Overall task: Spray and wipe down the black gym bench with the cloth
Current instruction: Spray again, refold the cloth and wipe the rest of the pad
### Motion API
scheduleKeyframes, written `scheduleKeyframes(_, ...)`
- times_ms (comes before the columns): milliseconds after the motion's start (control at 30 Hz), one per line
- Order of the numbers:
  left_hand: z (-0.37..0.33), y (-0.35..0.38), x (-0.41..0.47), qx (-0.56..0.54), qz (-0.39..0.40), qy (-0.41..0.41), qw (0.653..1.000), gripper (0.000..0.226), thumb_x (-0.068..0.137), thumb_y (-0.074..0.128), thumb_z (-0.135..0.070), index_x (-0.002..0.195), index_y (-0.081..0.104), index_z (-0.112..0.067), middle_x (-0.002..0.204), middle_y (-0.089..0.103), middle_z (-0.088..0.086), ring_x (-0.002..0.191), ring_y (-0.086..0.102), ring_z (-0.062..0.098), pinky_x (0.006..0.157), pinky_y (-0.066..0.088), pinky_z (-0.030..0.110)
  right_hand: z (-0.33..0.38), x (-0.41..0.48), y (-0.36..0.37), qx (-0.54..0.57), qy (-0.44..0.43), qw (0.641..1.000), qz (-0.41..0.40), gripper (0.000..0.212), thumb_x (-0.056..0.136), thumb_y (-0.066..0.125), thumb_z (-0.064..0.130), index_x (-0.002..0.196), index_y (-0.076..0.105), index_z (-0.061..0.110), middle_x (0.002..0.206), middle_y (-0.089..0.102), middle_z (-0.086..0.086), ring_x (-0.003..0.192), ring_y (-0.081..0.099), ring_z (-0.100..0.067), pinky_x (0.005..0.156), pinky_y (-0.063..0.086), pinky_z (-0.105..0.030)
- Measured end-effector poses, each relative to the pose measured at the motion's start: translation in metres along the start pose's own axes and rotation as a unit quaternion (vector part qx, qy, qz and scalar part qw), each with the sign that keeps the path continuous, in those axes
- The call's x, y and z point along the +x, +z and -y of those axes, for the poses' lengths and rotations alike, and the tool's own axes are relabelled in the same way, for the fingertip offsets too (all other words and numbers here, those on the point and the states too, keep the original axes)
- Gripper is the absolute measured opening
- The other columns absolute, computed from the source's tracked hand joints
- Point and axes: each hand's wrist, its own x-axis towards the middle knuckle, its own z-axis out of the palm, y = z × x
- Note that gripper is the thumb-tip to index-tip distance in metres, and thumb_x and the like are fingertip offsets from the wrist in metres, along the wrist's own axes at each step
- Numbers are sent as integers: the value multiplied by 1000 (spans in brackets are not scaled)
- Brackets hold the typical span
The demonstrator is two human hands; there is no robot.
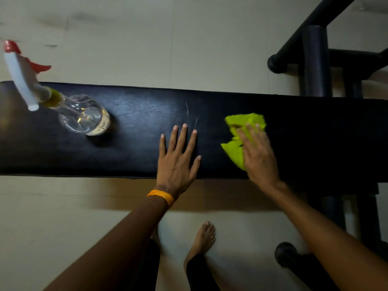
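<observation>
fingers point(184, 133) of the left hand point(177, 158) are spread wide and lie flat on the black padded surface point(136, 114), palm down, holding nothing. an orange band point(161, 196) sits on that wrist. right hand point(259, 156) rests just to the right of it, its fingers point(251, 131) stretched out and pressed onto a bright green cloth point(235, 150), pinning the cloth against the surface rather than gripping it; this hand is motion-blurred. the cloth is bunched and crumpled, showing beyond the fingertips on the far side and to the left of the palm, and it lies right of centre on the surface, toward the near edge.

well apart to the left stands a clear spray bottle point(84, 117), on the far-left part of the surface, with a yellow collar at the neck, a white spray head and a red trigger and nozzle tip. a little liquid shows in its base.

two thin pale streaks point(190, 114) mark the black cover just beyond the left fingertips.

dark metal frame tubes point(315, 61) rise at the far right, behind the surface. below the near edge, a bare foot point(204, 236) stands on the pale floor point(84, 217), with a dark rounded frame end point(286, 253) near it on the right.
</observation>
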Motion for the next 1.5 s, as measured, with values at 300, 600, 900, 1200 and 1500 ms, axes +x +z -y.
scheduleKeyframes(300, 36, -12, -43, 0, -2, -20, 1000, 69, 101, 37, -49, 163, 29, -21, 172, 23, 9, 160, 17, 31, 125, 20, 62, 124, -20, 24, 50, 88, 995, -26, 51, 98, 53, 9, 148, 52, 18, 159, 42, -15, 152, 27, -40, 125, 20, -54)
scheduleKeyframes(600, 122, -34, -77, 10, -17, -98, 995, 66, 101, 35, -46, 161, 33, -18, 170, 27, 12, 158, 21, 34, 124, 20, 66, 159, 27, 36, 42, 247, 962, -103, 50, 95, 56, 6, 144, 55, 14, 155, 46, -16, 149, 34, -43, 123, 25, -56)
scheduleKeyframes(900, 163, -44, -98, -4, -55, -113, 992, 61, 101, 37, -37, 156, 42, -12, 166, 34, 16, 154, 31, 35, 122, 31, 58, 203, 50, 56, 48, -98, 994, 12, 42, 106, 41, 23, 143, 57, 13, 152, 51, -15, 142, 46, -37, 120, 36, -46)
scheduleKeyframes(1200, 181, -46, -107, 5, -66, -103, 992, 61, 102, 38, -36, 157, 39, -10, 166, 34, 17, 155, 31, 35, 123, 31, 56, 257, 74, 61, 51, 88, 994, -43, 47, 96, 52, 6, 142, 58, 10, 150, 51, -21, 145, 39, -46, 119, 32, -58)
scheduleKeyframes(1500, 191, -71, -101, -94, -85, -154, 980, 59, 97, 45, -31, 147, 48, 1, 156, 48, 22, 145, 46, 39, 115, 42, 55, 190, 83, 44, 9, -187, 980, 66, 45, 95, 47, 10, 138, 61, 11, 150, 51, -20, 141, 45, -44, 118, 36, -50)
